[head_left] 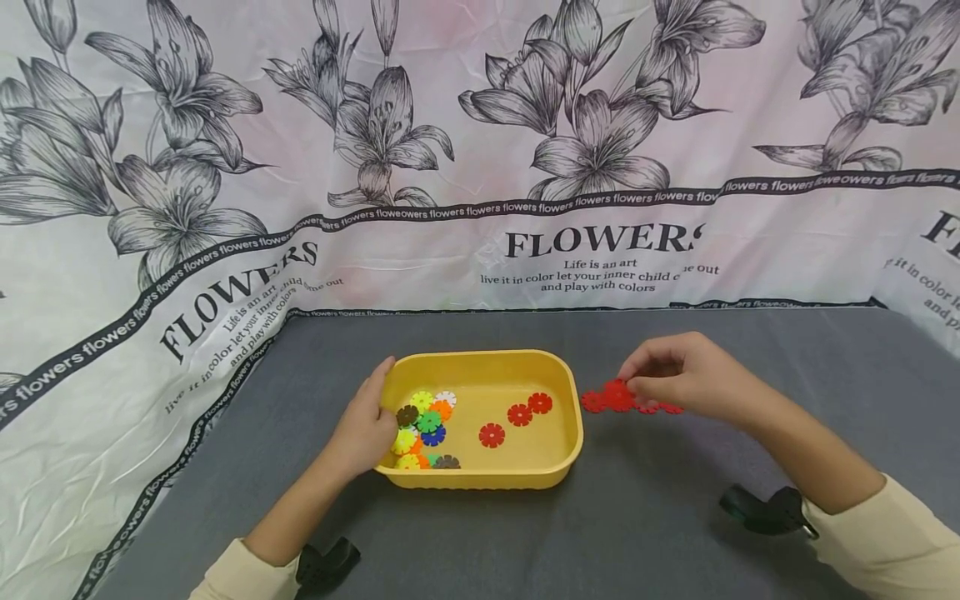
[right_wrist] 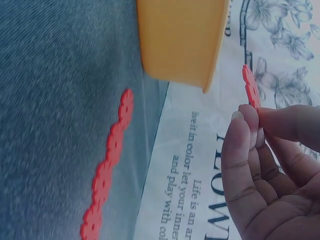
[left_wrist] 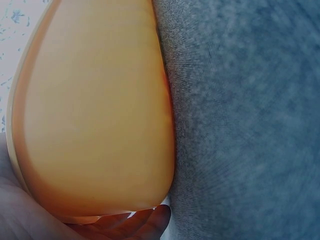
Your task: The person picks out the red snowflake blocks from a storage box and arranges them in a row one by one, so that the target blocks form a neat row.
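My left hand (head_left: 366, 429) grips the left end of a yellow plastic bin (head_left: 480, 479), thumb at the rim; in the left wrist view its fingertips (left_wrist: 160, 217) curl round the bin's outer wall. Between thumb and fingers, my right hand (head_left: 686, 379) pinches a red notched plastic disc (right_wrist: 251, 86), raised above the table to the right of the bin. Below it a line of several red discs (right_wrist: 115, 142) lies on the cloth. Three loose red discs (head_left: 492, 435) lie inside the bin, apart from a pile of mixed-colour discs (head_left: 430, 422) at its left end.
Dark grey cloth (head_left: 465, 542) covers the table. Behind and at the sides hangs a white curtain (head_left: 420, 258) with flower prints and lettering. Black wrist mounts (head_left: 765, 510) sit by both cream sleeves (head_left: 877, 542).
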### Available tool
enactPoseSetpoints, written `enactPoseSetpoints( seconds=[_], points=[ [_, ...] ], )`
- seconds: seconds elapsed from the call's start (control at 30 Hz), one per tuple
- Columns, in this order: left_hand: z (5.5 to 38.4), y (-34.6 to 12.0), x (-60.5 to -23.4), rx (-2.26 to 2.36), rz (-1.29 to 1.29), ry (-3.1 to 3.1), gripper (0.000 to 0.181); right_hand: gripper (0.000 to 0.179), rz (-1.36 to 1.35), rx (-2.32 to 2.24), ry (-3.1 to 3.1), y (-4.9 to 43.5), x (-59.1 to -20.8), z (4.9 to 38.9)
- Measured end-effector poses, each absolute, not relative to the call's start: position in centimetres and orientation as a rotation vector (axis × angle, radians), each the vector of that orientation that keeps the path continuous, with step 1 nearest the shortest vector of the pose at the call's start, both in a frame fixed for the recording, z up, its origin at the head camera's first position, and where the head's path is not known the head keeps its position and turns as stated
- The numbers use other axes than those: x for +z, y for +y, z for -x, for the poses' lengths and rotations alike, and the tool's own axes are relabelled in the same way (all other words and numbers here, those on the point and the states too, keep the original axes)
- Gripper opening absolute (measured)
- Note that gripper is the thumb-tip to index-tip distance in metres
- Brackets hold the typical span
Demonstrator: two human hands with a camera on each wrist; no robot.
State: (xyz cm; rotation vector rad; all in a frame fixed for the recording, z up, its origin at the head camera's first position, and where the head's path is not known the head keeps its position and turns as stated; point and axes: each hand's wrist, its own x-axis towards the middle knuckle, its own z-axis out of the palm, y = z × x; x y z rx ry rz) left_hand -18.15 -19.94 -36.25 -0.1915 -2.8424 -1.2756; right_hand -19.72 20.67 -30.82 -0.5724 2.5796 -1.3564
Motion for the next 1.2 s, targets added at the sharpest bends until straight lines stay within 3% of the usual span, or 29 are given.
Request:
enactPoseSetpoints(
  seconds=[1.2],
  points=[
    [18.2, -19.9, -36.3, -1.278, 0.178, -2.847, 0.074, 0.022, 0.403, -1.198, 2.716, 29.0, -31.7, 20.7]
  ],
)
